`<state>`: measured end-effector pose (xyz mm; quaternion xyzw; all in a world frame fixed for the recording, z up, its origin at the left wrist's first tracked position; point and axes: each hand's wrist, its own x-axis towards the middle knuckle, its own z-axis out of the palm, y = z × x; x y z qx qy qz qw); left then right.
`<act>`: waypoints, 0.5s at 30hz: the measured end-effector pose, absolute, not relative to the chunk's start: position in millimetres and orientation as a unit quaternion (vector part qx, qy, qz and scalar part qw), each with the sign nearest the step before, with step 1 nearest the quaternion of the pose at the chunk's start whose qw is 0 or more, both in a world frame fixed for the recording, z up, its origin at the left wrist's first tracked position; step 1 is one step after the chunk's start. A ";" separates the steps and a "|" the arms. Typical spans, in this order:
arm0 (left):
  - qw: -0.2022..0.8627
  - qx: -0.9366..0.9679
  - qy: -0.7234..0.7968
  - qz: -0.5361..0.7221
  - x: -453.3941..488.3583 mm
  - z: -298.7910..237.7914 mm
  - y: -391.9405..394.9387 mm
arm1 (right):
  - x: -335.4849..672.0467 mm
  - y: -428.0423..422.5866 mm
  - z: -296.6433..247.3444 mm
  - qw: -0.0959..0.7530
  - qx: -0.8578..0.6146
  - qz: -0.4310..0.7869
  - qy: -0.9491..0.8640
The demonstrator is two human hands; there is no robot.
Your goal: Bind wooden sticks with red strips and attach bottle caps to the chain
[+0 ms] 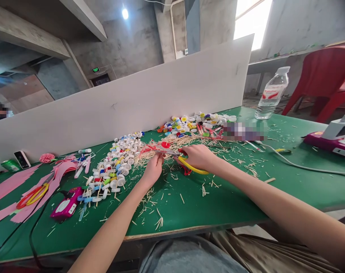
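Note:
My right hand is closed around a pair of scissors with yellow and red handles. The blades point left and reach over the fingertips of my left hand. Those fingers are pinched together at a red bottle cap, which shows just above the blades. Exactly how they grip it is partly hidden. Beneath and behind both hands spreads a heap of thin pale wooden sticks. Left of it lies a long pile of mostly white bottle caps, some with sticks through them.
More coloured caps lie along the white partition. A water bottle stands at the right, near a purple power strip and cable. Pink paper strips, another pair of scissors and a purple socket block are left.

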<state>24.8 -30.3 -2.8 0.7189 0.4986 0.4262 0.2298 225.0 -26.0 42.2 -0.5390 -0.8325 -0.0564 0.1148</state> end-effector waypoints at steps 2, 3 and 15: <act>0.214 0.687 0.514 0.467 19.6 -0.9 -28.7 | 225.4 -24.8 41.8 0.112 -0.539 -0.071 -0.832; 0.189 0.671 0.522 0.492 16.2 1.3 -28.4 | 225.7 -24.0 41.3 0.112 -0.537 -0.080 -0.832; -0.221 0.785 0.470 0.339 12.7 30.8 -32.9 | 218.4 -31.8 38.9 0.089 -0.464 -0.164 -0.866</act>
